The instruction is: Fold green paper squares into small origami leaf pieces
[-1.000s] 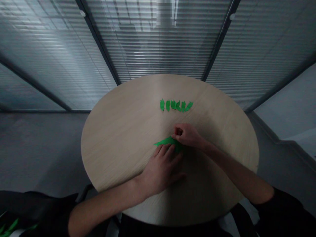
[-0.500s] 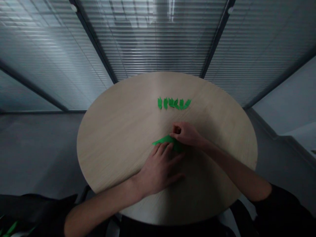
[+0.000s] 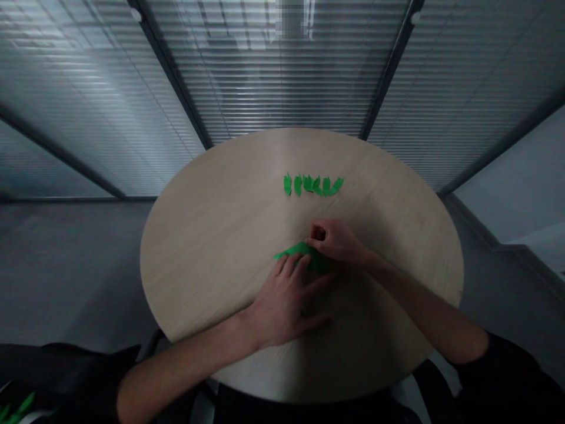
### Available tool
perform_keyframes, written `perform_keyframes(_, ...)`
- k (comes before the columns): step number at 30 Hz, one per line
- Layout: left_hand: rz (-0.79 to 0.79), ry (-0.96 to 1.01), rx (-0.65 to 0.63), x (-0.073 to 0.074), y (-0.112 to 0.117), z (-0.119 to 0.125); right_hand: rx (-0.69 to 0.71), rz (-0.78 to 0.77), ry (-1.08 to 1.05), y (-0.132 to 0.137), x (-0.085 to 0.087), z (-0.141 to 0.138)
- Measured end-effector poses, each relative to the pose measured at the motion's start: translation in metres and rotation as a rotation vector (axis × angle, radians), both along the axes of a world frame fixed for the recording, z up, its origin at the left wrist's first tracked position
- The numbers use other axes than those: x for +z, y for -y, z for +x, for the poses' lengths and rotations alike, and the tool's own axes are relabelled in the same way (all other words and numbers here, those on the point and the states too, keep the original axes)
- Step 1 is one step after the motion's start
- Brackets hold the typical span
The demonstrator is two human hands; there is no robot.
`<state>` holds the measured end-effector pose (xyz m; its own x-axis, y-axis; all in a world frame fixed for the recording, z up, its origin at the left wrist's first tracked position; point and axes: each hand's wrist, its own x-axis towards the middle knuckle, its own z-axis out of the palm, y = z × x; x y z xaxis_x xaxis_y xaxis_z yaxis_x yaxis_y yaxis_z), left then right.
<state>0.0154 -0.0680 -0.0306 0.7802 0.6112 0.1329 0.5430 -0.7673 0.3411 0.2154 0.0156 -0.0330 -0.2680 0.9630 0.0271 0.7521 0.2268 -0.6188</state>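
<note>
On the tabletop in front of me lies a flat piece of green paper [image 3: 297,248], partly covered by my hands and in shadow on its right. My left hand [image 3: 286,303] rests on its near edge, fingers spread and flat. At the paper's upper right edge, my right hand [image 3: 333,238] is closed in a pinch, thumb and index finger on the paper. Beyond my hands, several small leaf-shaped green pieces [image 3: 326,186] stand out in a row, some touching or overlapping.
The round wooden table [image 3: 207,235] reaches toward a glass partition with blinds [image 3: 282,88]. Green leaves of a plant [image 3: 22,406] show at the lower left corner. Grey floor [image 3: 75,265] surrounds the table.
The whole view has shifted slightly. Both hands keep nearly the same pose on the green paper, and the row of pieces is unchanged.
</note>
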Motion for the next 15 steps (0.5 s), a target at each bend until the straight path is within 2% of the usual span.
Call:
perform_keyframes(10,0.105,-0.039,0.056,-0.003,0.009,-0.005,-0.003,0.016,-0.003,0.000,-0.003,0.001)
perform_keyframes(15,0.122,-0.022,0.123,-0.002,0.012,-0.008,0.005,0.025,-0.023,0.000,-0.005,0.003)
